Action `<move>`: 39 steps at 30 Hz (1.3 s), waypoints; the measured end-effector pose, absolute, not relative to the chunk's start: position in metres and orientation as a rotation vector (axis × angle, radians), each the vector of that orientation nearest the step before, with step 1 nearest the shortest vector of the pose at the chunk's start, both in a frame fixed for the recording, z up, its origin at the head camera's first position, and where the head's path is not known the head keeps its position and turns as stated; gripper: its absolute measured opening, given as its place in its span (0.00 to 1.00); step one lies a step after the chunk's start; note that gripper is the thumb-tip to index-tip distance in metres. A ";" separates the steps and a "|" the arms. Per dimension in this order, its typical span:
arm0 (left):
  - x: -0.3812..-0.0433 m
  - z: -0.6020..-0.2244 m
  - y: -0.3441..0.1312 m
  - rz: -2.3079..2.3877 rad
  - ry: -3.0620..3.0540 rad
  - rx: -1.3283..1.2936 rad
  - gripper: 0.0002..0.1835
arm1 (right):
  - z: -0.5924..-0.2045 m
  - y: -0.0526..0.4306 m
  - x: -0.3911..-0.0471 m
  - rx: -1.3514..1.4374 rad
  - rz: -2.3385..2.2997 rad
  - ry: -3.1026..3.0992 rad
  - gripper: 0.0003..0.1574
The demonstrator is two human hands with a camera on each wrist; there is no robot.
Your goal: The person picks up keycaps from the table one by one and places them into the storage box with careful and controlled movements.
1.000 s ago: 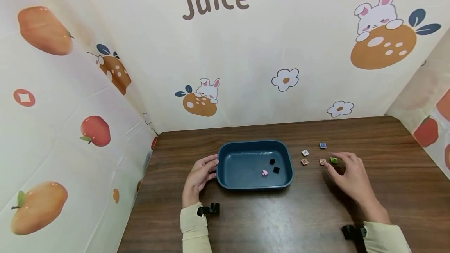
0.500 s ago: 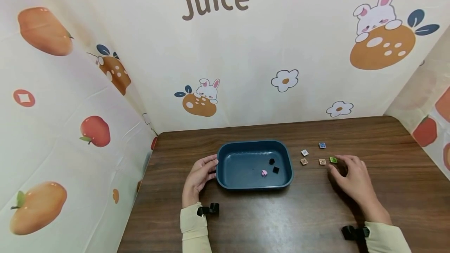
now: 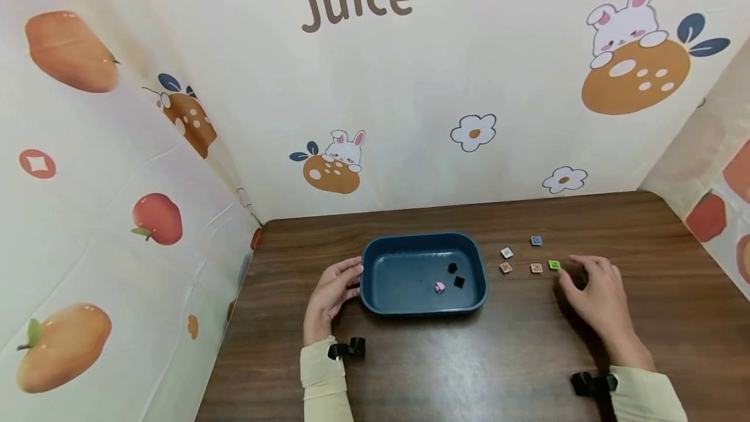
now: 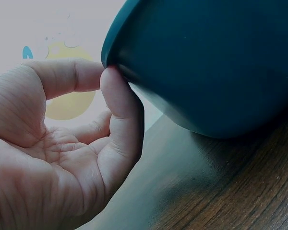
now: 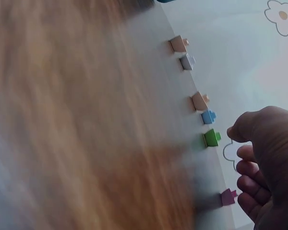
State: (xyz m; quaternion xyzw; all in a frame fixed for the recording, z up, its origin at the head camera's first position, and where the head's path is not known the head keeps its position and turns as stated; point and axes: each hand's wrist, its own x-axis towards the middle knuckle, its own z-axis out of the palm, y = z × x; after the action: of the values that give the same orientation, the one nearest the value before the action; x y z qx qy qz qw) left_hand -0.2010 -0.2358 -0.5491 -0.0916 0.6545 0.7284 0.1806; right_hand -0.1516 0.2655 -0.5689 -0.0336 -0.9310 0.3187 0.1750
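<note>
A dark blue tray (image 3: 424,309) holds two small black pieces (image 3: 459,282) and a pink piece (image 3: 439,287). My left hand (image 3: 334,295) grips its left end; in the left wrist view, thumb and finger meet the tray's edge (image 4: 201,62). My right hand (image 3: 600,298) hovers at the right with bent fingers, its thumb tip beside a small green square piece (image 3: 554,265). In the right wrist view that green piece (image 5: 212,138) has a short stud and stands apart from the fingers. A magenta piece (image 5: 228,197) lies near my fingers, hidden in the head view.
Left of the green piece lie two tan pieces (image 3: 536,268), a white one (image 3: 506,253) and a blue one (image 3: 536,240). Behind the wooden table (image 3: 433,370) rises a printed cloth backdrop (image 3: 410,148), with cloth at both sides too.
My right hand has drawn a little to the right, away from the green piece and the tan one beside it. The left hand and the tray look unmoved.
</note>
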 end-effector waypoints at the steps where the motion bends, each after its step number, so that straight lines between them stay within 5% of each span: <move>1: -0.201 -0.549 -0.235 2.058 1.848 -0.263 0.26 | -0.569 0.268 -0.151 -0.111 0.901 -2.640 0.25; 22: -0.203 -0.549 -0.234 2.051 1.840 -0.298 0.26 | -0.573 0.305 -0.157 -0.341 0.847 -2.639 0.30; 39: -0.203 -0.551 -0.234 2.052 1.855 -0.298 0.27 | -0.578 0.308 -0.152 -0.320 0.833 -2.655 0.23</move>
State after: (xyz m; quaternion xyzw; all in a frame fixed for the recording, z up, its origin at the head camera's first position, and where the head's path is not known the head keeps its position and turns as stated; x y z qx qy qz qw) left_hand -0.2030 -0.2339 -0.5512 -0.1055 0.6559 0.7257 0.1789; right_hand -0.1520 0.3080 -0.5779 -0.1126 -0.9342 0.2932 0.1693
